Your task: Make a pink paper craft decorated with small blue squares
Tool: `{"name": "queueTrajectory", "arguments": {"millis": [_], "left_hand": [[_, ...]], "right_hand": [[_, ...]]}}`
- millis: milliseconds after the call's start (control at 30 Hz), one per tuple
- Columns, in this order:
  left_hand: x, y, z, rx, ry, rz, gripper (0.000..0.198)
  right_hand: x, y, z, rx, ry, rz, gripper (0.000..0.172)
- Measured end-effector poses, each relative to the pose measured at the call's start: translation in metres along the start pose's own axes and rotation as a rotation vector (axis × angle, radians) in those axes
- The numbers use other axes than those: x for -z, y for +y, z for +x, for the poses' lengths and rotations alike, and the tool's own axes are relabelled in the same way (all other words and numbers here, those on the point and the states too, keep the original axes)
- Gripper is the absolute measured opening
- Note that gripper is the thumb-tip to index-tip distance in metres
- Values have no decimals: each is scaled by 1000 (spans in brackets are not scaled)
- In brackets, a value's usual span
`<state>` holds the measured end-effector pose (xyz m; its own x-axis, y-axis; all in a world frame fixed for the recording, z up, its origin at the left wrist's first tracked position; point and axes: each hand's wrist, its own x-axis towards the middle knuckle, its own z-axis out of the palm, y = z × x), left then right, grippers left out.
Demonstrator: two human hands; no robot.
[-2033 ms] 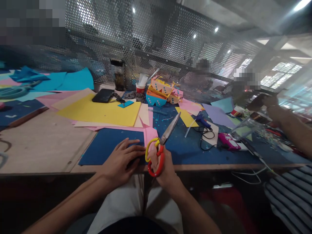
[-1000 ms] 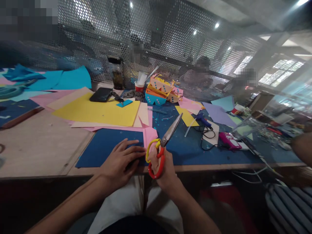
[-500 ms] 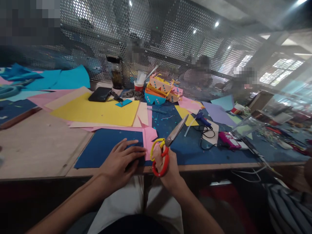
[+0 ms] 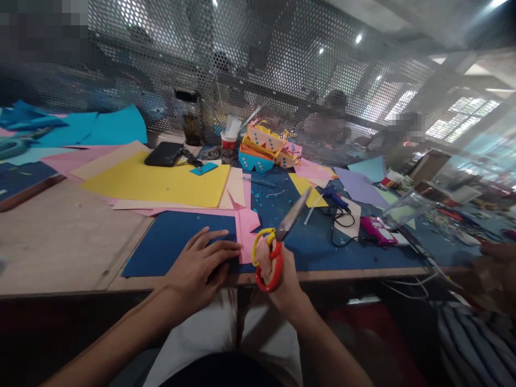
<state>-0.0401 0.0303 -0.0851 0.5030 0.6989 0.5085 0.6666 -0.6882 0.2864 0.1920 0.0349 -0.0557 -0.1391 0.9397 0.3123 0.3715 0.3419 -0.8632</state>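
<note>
My left hand (image 4: 200,266) lies flat with fingers spread on a dark blue sheet (image 4: 173,239) at the table's near edge, fingertips by a pink paper strip (image 4: 246,228). My right hand (image 4: 278,277) is closed on scissors with red and yellow handles (image 4: 276,244). Their blades point up and away to the right, held just above the blue mat (image 4: 322,247).
Yellow paper (image 4: 157,183), pink and cyan sheets cover the table's left. A black phone (image 4: 163,154), a cup (image 4: 229,141) and paper crafts (image 4: 264,148) stand at the back. A glue gun (image 4: 334,199) with cable and a pink tool (image 4: 377,230) lie right. Another person's striped sleeve (image 4: 475,333) is at far right.
My right hand with the scissors has drifted a little to the right. My left hand stays on the blue sheet. The neighbour's arm has left the table.
</note>
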Motion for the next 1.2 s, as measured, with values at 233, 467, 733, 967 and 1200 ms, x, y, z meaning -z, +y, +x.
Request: {"name": "queueTrajectory", "arguments": {"millis": [233,467,733,967,1200], "left_hand": [[-2,2,-1,10,22,23,36],[-2,12,2,67,53,-2,36],[-2,-2,-1,-5,4,23,38],[-1,-3,-2,-27,18,25,38],[-2,4,0,21,39,14,37]], "right_hand": [[7,2,0,23,31,-39,28],[12,2,-1,3,18,-53,29],[1,1,-2,37,-12,-57,21],[-12,-6,-1,74,-26,-42,18],[-18,-9,2,91,-28,-71,20]]}}
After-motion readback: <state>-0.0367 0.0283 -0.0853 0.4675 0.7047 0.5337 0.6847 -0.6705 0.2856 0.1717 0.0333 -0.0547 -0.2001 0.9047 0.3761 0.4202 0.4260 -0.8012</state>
